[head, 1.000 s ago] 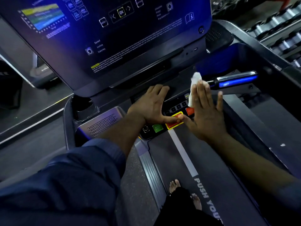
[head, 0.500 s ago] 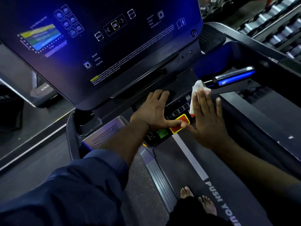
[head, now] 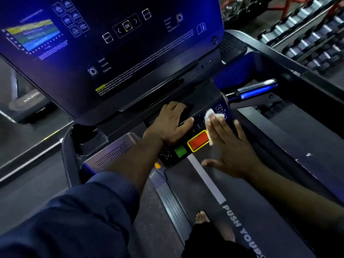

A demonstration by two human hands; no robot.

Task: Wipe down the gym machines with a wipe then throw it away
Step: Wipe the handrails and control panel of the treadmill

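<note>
Straight fingers [head: 220, 130] of the right hand [head: 233, 146] press the limp, light wipe [head: 212, 115] onto the button panel [head: 196, 127]; its bunched top edge looks easiest to pinch.

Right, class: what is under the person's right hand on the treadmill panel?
A white wipe, pressed flat on the button panel by the open right hand, beside the red button. Only its edges show; the panel beneath is covered.

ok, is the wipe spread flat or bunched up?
Bunched: the wipe shows as a small crumpled wad poking out past the fingertips of the flat right hand, pressed on the button panel.
</note>
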